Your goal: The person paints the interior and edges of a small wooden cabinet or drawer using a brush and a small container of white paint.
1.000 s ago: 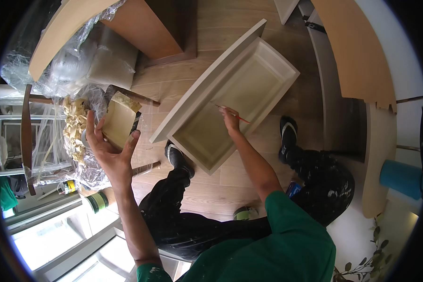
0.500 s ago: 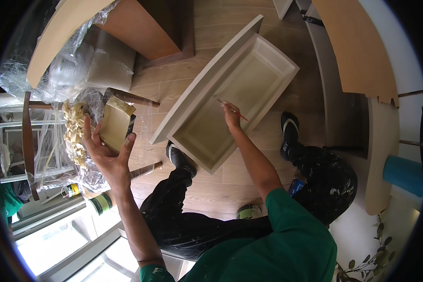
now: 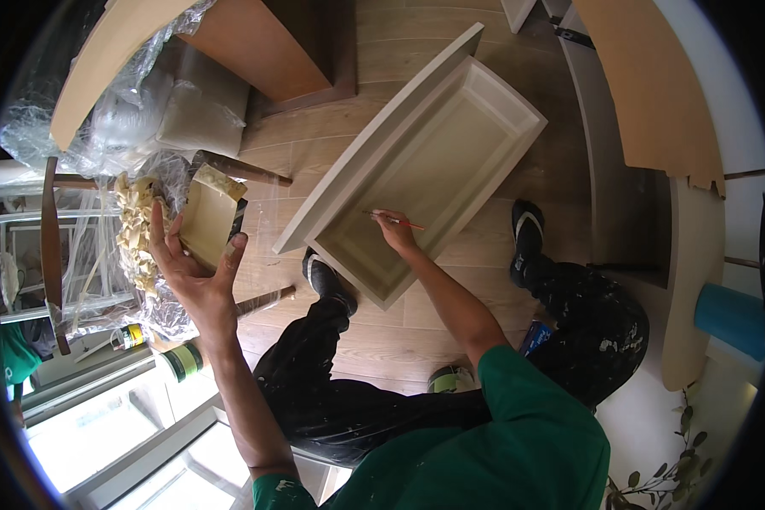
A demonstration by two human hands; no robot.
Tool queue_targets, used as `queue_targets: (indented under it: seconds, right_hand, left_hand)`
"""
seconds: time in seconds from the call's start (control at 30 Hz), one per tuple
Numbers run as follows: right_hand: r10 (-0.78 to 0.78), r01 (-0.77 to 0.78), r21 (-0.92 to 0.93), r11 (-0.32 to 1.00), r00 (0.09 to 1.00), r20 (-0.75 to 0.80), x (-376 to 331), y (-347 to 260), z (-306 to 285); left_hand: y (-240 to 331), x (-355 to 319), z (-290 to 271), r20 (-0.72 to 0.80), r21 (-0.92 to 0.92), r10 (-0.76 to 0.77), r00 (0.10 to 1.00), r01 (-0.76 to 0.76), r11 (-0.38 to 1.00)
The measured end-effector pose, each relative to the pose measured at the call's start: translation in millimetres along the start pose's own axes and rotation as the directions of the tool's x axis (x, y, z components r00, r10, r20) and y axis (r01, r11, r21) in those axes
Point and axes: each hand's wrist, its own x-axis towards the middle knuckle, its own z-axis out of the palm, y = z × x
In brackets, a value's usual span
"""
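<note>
My left hand is closed round a small open box with a pale cream inside and a dark patch at one side. Between the fingers of my right hand is a thin paintbrush with a red handle. Its tip points left, toward the long front panel of a pale drawer. The drawer lies on the floor ahead of me, open side up, and my right hand is over its interior. Whether the tip touches the drawer cannot be made out.
Wooden chair legs and plastic wrapping crowd the left. Paint cans stand by the window, and another can is near my legs. A cabinet rises at right, beside a blue roll. Brown furniture stands behind.
My right hand has moved left and toward me with the paintbrush, nearer the drawer's front panel. My left hand keeps its hold on the box.
</note>
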Motion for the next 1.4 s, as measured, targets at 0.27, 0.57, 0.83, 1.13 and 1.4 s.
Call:
queue_targets:
  seconds: [0.27, 0.57, 0.83, 1.13, 1.4]
  right_hand:
    - [0.038, -0.051, -0.076, 0.996, 0.986, -0.161, 22, -43, -20]
    - [-0.012, 0.007, -0.017, 1.000, 0.954, -0.298, 41, -50, -42]
    - [-0.080, 0.075, -0.060, 0.995, 0.993, -0.086, -15, 3, 14]
    - [0.098, -0.049, -0.276, 0.960, 0.981, 0.168, -30, 14, 29]
    - [0.074, -0.031, -0.225, 0.974, 0.980, 0.186, -34, -1, 26]
  left_hand:
    - [-4, -6, -9, -0.027, 0.025, -0.015, 1.000, 0.016, 1.000]
    - [1, -1, -4, -0.012, 0.000, -0.014, 1.000, 0.014, 1.000]
    - [3, 0, -4, -0.009, 0.015, -0.002, 1.000, 0.002, 1.000]
    - [2, 1, -5, -0.012, 0.021, 0.013, 1.000, -0.013, 1.000]
    - [-2, -2, -10, -0.021, 0.014, 0.008, 1.000, -0.007, 1.000]
